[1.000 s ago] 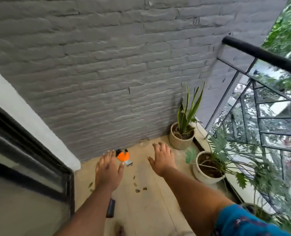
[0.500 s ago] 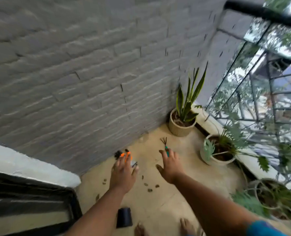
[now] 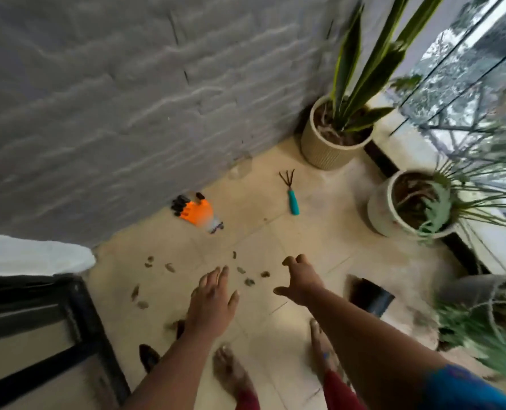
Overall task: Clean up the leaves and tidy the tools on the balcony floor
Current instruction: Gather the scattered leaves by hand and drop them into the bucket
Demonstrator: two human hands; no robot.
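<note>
On the floor just beyond your fingertips lie the leaves [image 3: 247, 276], scattered left to right between your left hand [image 3: 212, 303] and right hand [image 3: 300, 284], both released and empty, each about equally near.

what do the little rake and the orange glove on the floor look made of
Rake: dark thin prongs, probably metal; smooth teal handle, likely plastic or rubber. Glove: orange palm looks like a matte rubbery coating, fingertips black, pale cuff probably knit fabric. Motion blur leaves both uncertain.
</note>
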